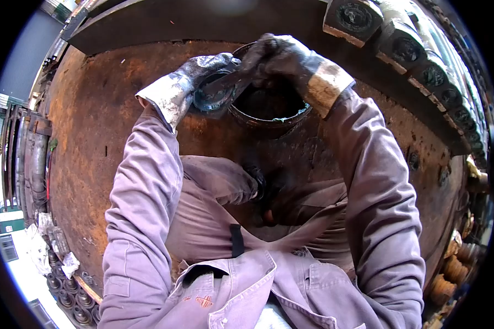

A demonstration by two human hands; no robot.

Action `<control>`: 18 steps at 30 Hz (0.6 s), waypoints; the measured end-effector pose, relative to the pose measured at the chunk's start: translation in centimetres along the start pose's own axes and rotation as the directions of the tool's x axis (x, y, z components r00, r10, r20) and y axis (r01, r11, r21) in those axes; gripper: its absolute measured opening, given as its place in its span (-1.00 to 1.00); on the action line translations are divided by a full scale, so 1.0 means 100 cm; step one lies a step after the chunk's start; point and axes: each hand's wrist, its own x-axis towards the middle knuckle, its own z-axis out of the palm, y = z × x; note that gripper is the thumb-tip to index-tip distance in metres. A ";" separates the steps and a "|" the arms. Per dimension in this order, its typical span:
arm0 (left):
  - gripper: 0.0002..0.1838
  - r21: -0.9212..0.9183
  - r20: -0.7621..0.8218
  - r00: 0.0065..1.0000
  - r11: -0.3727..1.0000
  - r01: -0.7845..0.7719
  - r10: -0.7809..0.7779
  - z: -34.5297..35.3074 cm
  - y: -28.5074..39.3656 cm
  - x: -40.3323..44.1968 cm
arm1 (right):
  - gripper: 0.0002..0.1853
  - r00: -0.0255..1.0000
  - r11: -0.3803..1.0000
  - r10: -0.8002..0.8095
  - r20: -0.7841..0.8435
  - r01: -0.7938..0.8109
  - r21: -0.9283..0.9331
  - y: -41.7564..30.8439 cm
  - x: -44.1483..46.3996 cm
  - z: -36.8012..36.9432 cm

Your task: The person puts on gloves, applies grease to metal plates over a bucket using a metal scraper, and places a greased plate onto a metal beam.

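Observation:
My left hand [197,68], in a stained work glove, grips a round, ring-like metal part [214,98] with a blue-green tint. It is held up just left of a dark bucket [271,122], whose rim bears smears of blue-green grease. My right hand [277,55], also gloved and blackened, is closed above the bucket. From its fingers a dark, flat, stick-like tool [230,82] reaches left across the round part; motion blur hides its exact kind. The bucket's inside is dark, and my right glove covers part of its far rim.
I sit cross-legged on a rusty metal surface [93,126]. Long pipes with square end blocks [352,17] lie at the upper right. A dark beam [214,24] runs along the far side. Round metal parts [74,296] stand lower left, and rusty coiled pieces [444,288] lower right.

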 end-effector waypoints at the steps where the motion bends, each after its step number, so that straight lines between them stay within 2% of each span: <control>1: -0.54 0.001 -0.003 1.000 1.000 0.004 -0.004 -0.001 -0.001 0.000 | -0.68 1.000 1.000 0.002 -0.004 -0.002 0.003 -0.011 0.002 0.013; 3: -0.55 -0.001 -0.016 1.000 1.000 0.010 -0.010 -0.005 -0.003 0.000 | -0.69 0.996 0.943 0.087 0.017 -0.077 -0.323 -0.028 0.006 0.031; 5: -0.55 0.001 -0.016 1.000 1.000 0.008 -0.008 -0.006 -0.004 0.000 | -0.70 0.997 0.918 0.080 0.011 -0.070 -0.389 -0.029 0.006 0.044; 8: -0.55 -0.001 -0.014 1.000 1.000 0.001 -0.001 -0.006 -0.005 -0.001 | -0.80 0.999 0.717 0.013 -0.034 -0.033 -0.697 -0.024 0.003 0.064; 9: -0.55 0.001 -0.015 1.000 1.000 0.000 0.000 -0.006 -0.005 -0.002 | -0.80 0.999 0.717 0.011 -0.036 -0.033 -0.697 -0.025 0.000 0.063; 12: -0.56 0.003 -0.010 1.000 1.000 -0.003 0.003 -0.004 -0.005 -0.001 | -0.85 0.994 0.728 -0.093 0.065 0.113 -0.676 -0.035 -0.006 0.053; 13: -0.56 0.002 -0.007 1.000 1.000 -0.008 0.008 -0.004 -0.005 -0.001 | -0.81 0.998 0.812 -0.034 0.047 0.055 -0.581 -0.041 -0.006 0.048; 15: -0.56 0.001 -0.001 1.000 1.000 -0.012 0.012 -0.003 -0.004 -0.001 | -0.77 1.000 0.756 0.013 -0.003 -0.011 -0.654 -0.074 -0.016 0.057; 18: -0.56 0.005 0.001 1.000 1.000 -0.016 0.016 -0.003 -0.004 -0.005 | -0.75 0.998 0.715 -0.066 0.017 0.059 -0.696 -0.071 -0.010 0.052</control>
